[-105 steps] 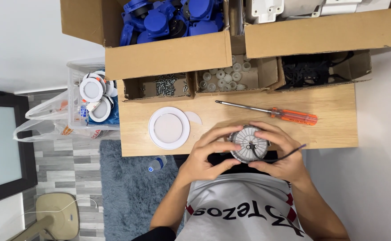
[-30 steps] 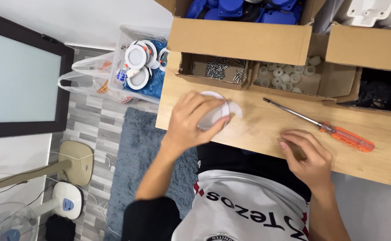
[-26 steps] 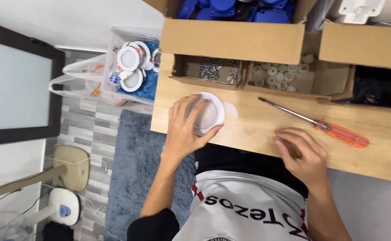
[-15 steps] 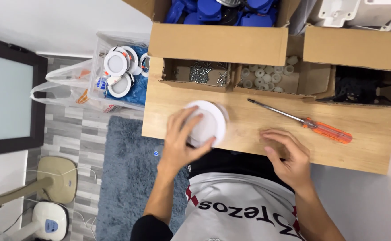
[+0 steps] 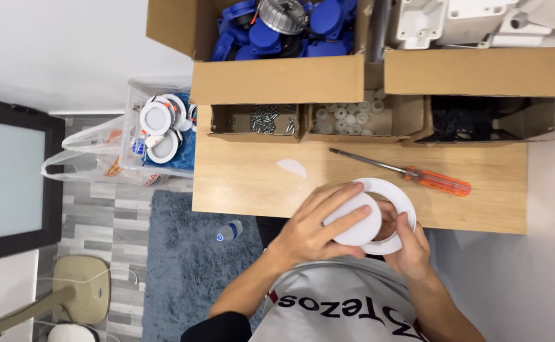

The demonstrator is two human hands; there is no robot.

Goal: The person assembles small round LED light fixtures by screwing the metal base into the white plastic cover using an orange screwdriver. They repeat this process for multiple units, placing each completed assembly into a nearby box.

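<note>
Over the near edge of the wooden table (image 5: 246,180) both my hands hold a round white lamp housing. My left hand (image 5: 315,225) grips a white disc-shaped cover (image 5: 355,220) from above, fingers spread across it. My right hand (image 5: 410,244) holds the white outer ring (image 5: 399,197) from the right and below. The disc sits inside the ring. An orange-handled screwdriver (image 5: 417,175) lies on the table just beyond my hands. A small white half-round piece (image 5: 292,168) lies on the table to the left.
Cardboard boxes line the table's far edge: one with screws (image 5: 263,119), one with small white caps (image 5: 348,118), one with black parts (image 5: 470,118). A bigger box behind them holds blue parts (image 5: 271,28). A clear bin of white lamps (image 5: 160,126) stands left; a bottle (image 5: 229,230) lies on the rug.
My left hand carried the white round piece from the table's left-middle over to my right hand. Both hands now hold it together at the near edge.
</note>
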